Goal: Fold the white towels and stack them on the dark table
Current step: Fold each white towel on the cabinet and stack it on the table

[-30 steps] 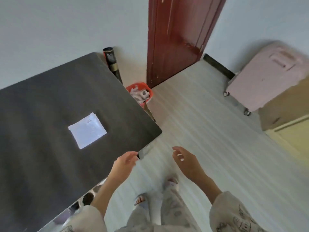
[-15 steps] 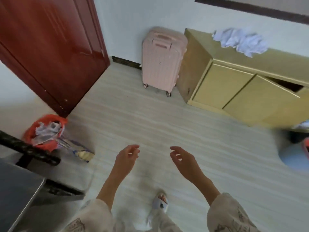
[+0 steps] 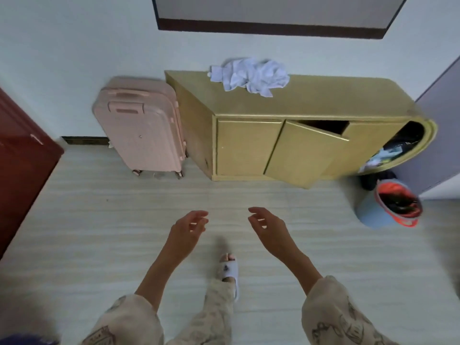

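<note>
A pale striped floor [image 3: 124, 220] runs to a light wall, where a yellow cabinet [image 3: 311, 105] stands with one door [image 3: 301, 155] swung ajar. Crumpled white towels [image 3: 251, 77] lie in a heap on the cabinet's top, toward its left end near the wall. A pink suitcase [image 3: 142, 130] stands upright just beside the cabinet's left side, and a dark red door [image 3: 22, 165] shows at the left edge. A blue bin [image 3: 373, 212] with a red liner sits on the floor near the cabinet's right end. The left hand [image 3: 185, 232] and right hand [image 3: 270, 231] hover apart over the floor, each grip loosely spread and holding nothing. One slippered foot [image 3: 227, 270] shows below them.
</note>
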Tool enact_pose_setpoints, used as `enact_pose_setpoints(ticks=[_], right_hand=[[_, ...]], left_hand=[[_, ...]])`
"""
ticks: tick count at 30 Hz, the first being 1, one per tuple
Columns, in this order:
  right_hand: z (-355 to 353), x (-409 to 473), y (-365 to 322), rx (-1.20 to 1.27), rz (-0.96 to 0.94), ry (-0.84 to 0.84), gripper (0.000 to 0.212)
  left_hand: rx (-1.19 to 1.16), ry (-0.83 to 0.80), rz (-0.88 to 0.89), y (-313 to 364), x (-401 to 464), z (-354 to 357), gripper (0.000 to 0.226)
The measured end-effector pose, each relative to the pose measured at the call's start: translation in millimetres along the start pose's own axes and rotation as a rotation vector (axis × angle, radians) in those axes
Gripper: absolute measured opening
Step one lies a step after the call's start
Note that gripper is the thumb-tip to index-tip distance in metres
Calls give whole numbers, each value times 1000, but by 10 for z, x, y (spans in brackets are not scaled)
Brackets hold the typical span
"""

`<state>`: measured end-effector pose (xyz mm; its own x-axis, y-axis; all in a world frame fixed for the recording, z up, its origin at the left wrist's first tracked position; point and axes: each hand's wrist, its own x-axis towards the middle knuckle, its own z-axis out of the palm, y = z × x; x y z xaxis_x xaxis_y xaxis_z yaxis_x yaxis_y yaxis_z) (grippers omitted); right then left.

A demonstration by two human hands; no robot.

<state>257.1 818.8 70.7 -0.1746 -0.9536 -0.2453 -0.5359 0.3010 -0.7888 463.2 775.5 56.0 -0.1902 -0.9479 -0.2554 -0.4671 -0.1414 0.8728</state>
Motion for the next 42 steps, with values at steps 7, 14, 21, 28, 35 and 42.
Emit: enact_pose_setpoints(ticks=[7,14,21,28,35,42], right_hand=[[-1014,1724,-24,-19,8,78,26],[-2002,3155,-109,0,9,195,25],[-2560,4633,81,4,4,147,24],[-2991,6173,142,-49,-41,-1,25],[-2953,7225,55,-116,-8,-208,29],[-2692,7933,-28,-118,25,-278,31]], left_hand=[[-23,-60,41,857,1933,518,18],[79,-158,173,1825,3494,868,18],[92,-124,87,2177,4854,1300,15],[150,-37,-48,2469,6070,1620,22],[312,74,-130,2452,6945,1585,40],[517,86,-47,2376,7913,1343,53]])
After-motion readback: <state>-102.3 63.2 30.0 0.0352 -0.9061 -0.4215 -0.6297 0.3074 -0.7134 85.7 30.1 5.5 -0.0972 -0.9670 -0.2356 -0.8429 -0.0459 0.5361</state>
